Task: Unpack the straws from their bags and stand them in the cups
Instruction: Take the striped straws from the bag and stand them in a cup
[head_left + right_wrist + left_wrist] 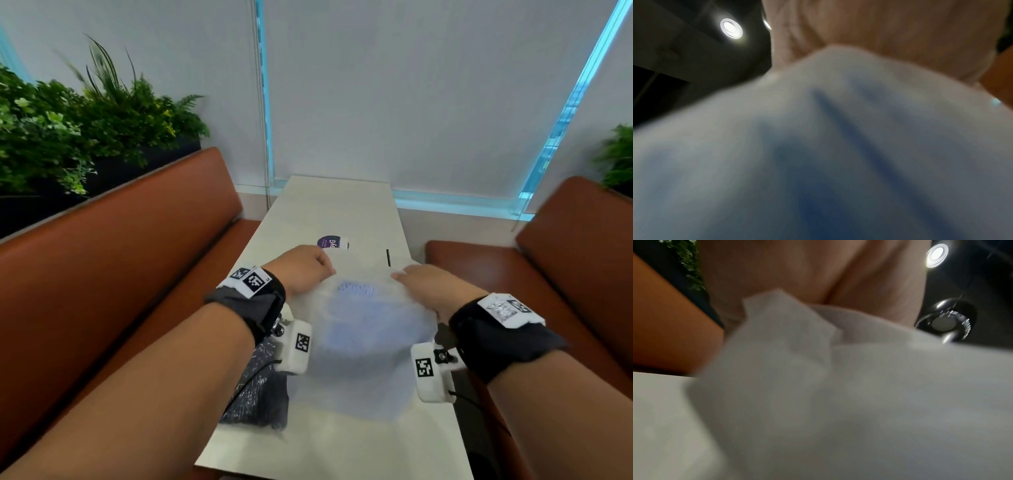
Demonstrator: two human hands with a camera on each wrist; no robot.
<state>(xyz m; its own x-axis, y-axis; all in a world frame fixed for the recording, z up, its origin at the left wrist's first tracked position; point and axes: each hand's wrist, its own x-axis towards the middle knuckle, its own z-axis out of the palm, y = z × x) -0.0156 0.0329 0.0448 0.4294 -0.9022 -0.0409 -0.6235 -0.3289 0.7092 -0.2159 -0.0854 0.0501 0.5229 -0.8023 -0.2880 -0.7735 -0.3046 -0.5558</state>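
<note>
A translucent plastic bag point(363, 346) filled with blue straws lies lengthwise on the pale table point(342, 202), blurred by motion. My left hand point(303, 270) grips the bag's far left corner, and my right hand point(423, 286) grips its far right corner. In the left wrist view the crumpled bag edge point(789, 331) bunches under my palm. Blue straws point(849, 146) show through the film in the right wrist view. A second bag of dark straws point(258, 394) lies at the near left, partly under my left wrist. No cup is clearly visible.
A round purple-labelled object point(332, 242) sits behind my left hand. A single dark straw point(388, 257) lies on the table behind my right hand. Brown benches point(120, 274) flank the table on both sides, with plants point(68, 130) behind the left one.
</note>
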